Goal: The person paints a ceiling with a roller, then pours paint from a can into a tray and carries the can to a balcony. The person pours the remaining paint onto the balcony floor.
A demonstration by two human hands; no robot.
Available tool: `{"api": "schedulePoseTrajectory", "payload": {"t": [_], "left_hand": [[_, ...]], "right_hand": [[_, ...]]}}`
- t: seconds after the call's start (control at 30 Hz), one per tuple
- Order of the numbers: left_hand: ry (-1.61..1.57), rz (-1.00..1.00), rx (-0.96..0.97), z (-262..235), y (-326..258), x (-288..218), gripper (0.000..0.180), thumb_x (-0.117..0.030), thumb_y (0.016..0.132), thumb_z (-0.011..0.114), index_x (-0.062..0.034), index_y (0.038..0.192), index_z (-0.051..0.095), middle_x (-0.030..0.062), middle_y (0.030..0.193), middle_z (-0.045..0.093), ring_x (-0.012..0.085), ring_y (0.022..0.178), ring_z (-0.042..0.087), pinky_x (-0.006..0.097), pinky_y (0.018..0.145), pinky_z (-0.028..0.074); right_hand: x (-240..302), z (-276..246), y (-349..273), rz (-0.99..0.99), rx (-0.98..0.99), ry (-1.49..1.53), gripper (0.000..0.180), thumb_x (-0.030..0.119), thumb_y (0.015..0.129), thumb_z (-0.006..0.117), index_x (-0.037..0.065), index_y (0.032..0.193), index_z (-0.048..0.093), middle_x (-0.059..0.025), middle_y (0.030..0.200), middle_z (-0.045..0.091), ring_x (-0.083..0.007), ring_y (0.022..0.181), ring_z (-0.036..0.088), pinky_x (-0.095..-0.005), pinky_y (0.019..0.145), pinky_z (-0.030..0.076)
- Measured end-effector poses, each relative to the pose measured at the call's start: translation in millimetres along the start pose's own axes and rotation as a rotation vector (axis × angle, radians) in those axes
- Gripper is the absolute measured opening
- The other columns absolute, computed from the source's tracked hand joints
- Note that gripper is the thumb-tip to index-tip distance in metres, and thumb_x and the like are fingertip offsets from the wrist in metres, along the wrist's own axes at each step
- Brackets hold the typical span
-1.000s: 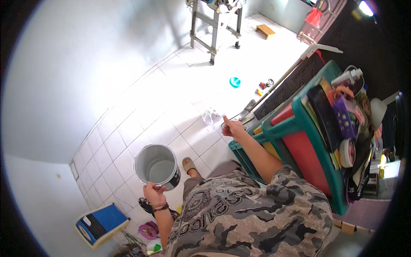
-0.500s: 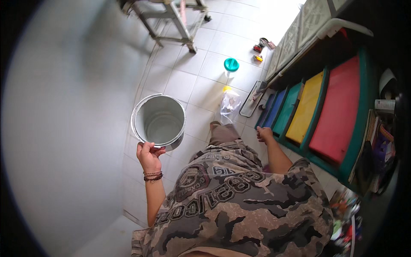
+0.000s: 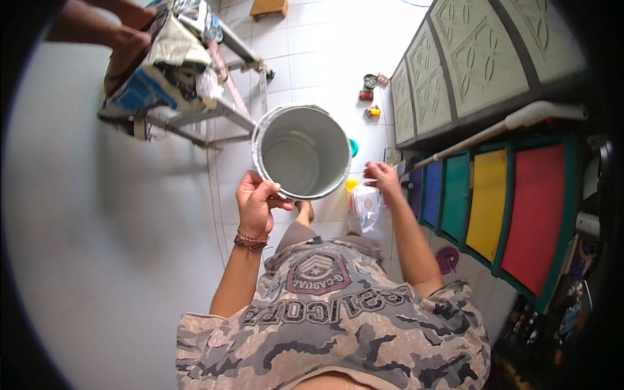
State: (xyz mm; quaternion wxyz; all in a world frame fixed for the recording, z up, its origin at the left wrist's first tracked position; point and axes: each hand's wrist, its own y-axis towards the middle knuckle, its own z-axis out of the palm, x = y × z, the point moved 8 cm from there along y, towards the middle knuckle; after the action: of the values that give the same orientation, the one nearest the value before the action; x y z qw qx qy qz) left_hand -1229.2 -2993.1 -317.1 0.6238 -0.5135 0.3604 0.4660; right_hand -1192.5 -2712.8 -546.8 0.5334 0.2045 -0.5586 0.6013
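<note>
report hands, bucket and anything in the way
Left hand gripping bucket. Right hand half curled, bag showing below. Bucket uncovered, nothing visible inside. Possible obstacle: stand past bucket, upper left.

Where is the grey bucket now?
In the head view, the grey bucket is above and slightly left of centre, held at its edge by the left hand.

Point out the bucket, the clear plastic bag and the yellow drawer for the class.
Bucket [image 3: 294, 161]: head view, on its inside bottom.
Clear plastic bag [image 3: 368, 211]: head view, near its middle.
Yellow drawer [image 3: 487, 205]: head view, on its front panel.
</note>
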Motion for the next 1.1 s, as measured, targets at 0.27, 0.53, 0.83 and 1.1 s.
{"api": "schedulePoseTrajectory", "payload": {"t": [0.27,0.53,0.83,1.1], "left_hand": [[0.001,-0.162,0.481,151,131,-45,0.012,0.001,0.083,0.054,-0.0014,0.082,0.043,0.0111,0.07,0.06,0.0189,0.054,0.064,0.031,0.043,0.057],[0.053,-0.286,0.706,264,364,-70,0.016,0.001,0.079,0.06,-0.0026,0.078,0.045,0.0098,0.066,0.059,0.0197,0.051,0.063,0.032,0.04,0.056],[0.207,-0.237,0.556,376,650,-127,0.015,0.0,0.079,0.056,0.0035,0.094,0.055,0.0077,0.076,0.062,0.0181,0.063,0.067,0.036,0.057,0.062],[-0.019,-0.189,0.423,502,884,-173,0.007,-0.001,0.08,0.052,-0.0018,0.081,0.045,0.0078,0.07,0.057,0.0149,0.056,0.061,0.039,0.057,0.062]], "right_hand": [[90,41,59,-0.102,-0.184,0.55,0.047,0.034,0.097,0.047,0.006,0.135,0.045,-0.0121,0.129,0.054,-0.0202,0.116,0.055,-0.0337,0.09,0.05],[196,38,270,-0.189,-0.26,0.623,0.046,0.034,0.097,0.046,0.004,0.132,0.046,-0.0122,0.127,0.054,-0.0201,0.116,0.054,-0.0347,0.09,0.05],[378,32,579,-0.099,-0.085,0.642,0.045,0.033,0.096,0.047,0.004,0.129,0.048,-0.0113,0.123,0.056,-0.0196,0.113,0.055,-0.034,0.089,0.05],[481,-88,795,0.073,-0.412,0.018,0.037,0.037,0.09,0.058,0.004,0.107,0.064,-0.0099,0.098,0.066,-0.0198,0.093,0.064,-0.0333,0.082,0.05]]}}
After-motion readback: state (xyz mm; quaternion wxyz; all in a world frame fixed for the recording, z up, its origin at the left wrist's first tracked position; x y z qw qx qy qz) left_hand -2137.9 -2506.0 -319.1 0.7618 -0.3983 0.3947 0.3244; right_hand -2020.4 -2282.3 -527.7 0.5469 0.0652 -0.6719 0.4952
